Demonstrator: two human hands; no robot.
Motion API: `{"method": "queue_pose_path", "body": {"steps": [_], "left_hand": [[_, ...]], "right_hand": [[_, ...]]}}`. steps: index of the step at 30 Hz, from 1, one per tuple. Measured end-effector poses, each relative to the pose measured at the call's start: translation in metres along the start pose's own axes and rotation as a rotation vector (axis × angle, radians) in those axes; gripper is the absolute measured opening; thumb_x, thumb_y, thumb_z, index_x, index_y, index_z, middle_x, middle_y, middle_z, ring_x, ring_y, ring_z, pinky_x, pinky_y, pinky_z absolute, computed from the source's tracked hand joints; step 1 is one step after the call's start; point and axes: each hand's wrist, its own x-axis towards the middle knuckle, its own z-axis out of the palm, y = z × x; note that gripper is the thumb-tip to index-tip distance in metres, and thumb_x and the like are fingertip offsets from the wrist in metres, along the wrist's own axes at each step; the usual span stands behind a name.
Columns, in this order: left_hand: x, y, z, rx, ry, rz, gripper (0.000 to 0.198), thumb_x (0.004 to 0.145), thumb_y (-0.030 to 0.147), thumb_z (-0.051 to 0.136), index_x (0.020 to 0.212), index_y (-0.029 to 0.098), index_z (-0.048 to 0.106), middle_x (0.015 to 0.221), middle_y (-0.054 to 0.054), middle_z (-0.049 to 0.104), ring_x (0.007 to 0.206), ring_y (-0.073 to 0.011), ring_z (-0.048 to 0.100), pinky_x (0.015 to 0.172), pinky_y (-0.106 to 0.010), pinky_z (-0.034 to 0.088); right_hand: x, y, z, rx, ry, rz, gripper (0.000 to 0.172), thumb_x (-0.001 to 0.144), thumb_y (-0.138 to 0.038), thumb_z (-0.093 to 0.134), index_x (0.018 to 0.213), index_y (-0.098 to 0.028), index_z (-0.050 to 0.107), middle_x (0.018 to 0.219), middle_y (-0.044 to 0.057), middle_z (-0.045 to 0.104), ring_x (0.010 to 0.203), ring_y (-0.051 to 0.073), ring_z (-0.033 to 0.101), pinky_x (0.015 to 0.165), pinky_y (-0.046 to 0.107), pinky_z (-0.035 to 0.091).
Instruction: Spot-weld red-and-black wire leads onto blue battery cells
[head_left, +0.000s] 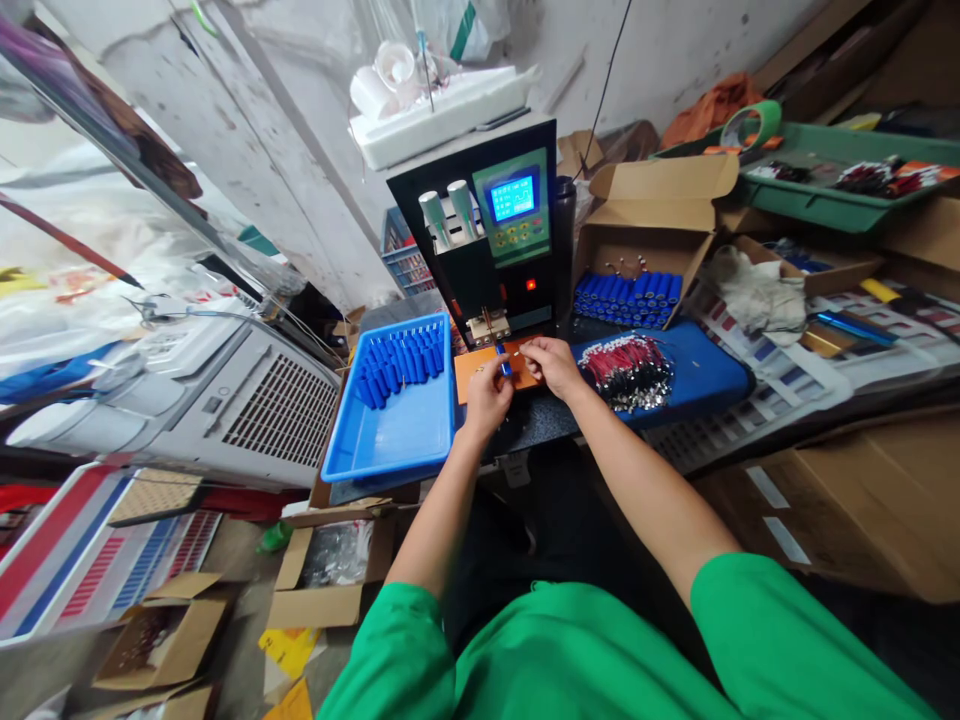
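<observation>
My left hand (487, 392) is closed round a blue battery cell (503, 361), holding it over an orange board (471, 365) at the foot of a spot welder (499, 280). My right hand (553, 366) is closed in a pinch just right of the cell, and a small pale tip shows at its fingers; what it is I cannot make out. The welder's electrodes (489, 326) stand just beyond both hands. Right of my right hand lies a pile of red and black wire leads (628, 368) with white connectors.
At left a blue tray (390, 462) carries rows of blue cells. An open cardboard box (649, 240) at right holds more cells, stacked. Behind it sits a green tray (817, 205) with wires and tape. A grey air cooler (255, 400) stands far left, with open boxes (319, 605) on the floor.
</observation>
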Motion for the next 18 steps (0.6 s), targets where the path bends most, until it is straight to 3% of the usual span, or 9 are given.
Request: {"method": "queue_pose_path", "body": {"steps": [4,7,10,14,18], "left_hand": [[-0.001,0.003,0.000,-0.162,0.066,-0.129,0.031,0.094,0.026,0.054,0.123,0.018,0.059,0.110,-0.009,0.070,0.096,-0.0181,0.067,0.086,-0.032,0.054],[0.005,0.005,-0.002,-0.117,0.111,-0.182,0.024,0.093,0.033,0.058,0.111,0.017,0.063,0.096,-0.007,0.069,0.084,-0.0169,0.065,0.077,-0.029,0.053],[0.013,0.006,-0.002,-0.097,0.127,-0.184,0.017,0.091,0.031,0.062,0.098,0.017,0.063,0.090,-0.005,0.067,0.080,-0.0157,0.063,0.075,-0.027,0.051],[0.020,0.007,0.001,-0.193,0.112,-0.196,0.012,0.090,0.027,0.061,0.096,0.017,0.061,0.088,-0.004,0.068,0.079,-0.0151,0.064,0.074,-0.026,0.051],[0.020,0.006,0.004,-0.152,0.104,-0.225,0.013,0.090,0.028,0.061,0.098,0.017,0.063,0.083,-0.003,0.068,0.073,-0.0144,0.062,0.071,-0.026,0.049]], "right_hand": [[0.000,0.000,0.000,0.046,0.010,0.009,0.038,0.064,-0.045,0.079,0.067,-0.017,0.055,0.054,-0.004,0.048,0.043,0.006,0.039,0.039,0.019,0.026],[0.000,0.000,0.001,0.054,0.023,0.008,0.038,0.064,-0.045,0.080,0.068,-0.016,0.055,0.054,-0.004,0.048,0.043,0.005,0.039,0.039,0.019,0.026],[0.001,0.000,0.001,0.038,0.030,-0.001,0.039,0.065,-0.046,0.080,0.068,-0.016,0.055,0.054,-0.004,0.047,0.043,0.005,0.039,0.039,0.018,0.026],[0.002,0.001,0.003,0.025,0.040,-0.013,0.038,0.065,-0.046,0.079,0.067,-0.017,0.055,0.053,-0.004,0.048,0.043,0.005,0.039,0.038,0.019,0.026],[0.002,0.000,0.006,0.011,0.073,-0.010,0.032,0.066,-0.041,0.076,0.065,-0.017,0.054,0.053,-0.003,0.048,0.043,0.005,0.039,0.038,0.019,0.026]]}}
